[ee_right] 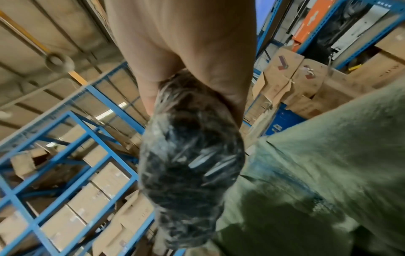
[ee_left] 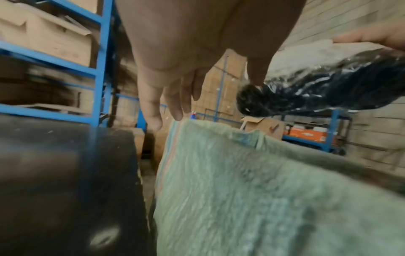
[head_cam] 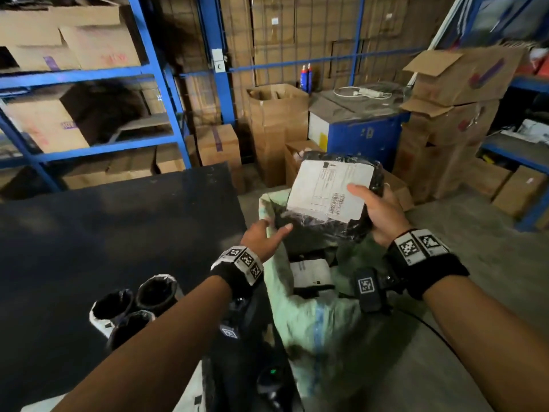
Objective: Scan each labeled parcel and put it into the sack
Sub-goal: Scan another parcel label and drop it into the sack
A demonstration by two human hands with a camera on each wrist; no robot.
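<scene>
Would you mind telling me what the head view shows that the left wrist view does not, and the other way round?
Only the head view shows the white shipping label with its barcode on the black parcel, the right hand gripping that parcel, another labeled parcel already inside the sack, and three black-wrapped parcels on the black table.

Only the left wrist view shows the left hand's fingers straight, just above the sack's rim.

Both show the left hand, the black parcel and the green sack.

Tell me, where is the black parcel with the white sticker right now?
In the head view the black parcel is held up right of centre, over the open green sack, in the right hand, with the left hand touching its near corner.
</scene>
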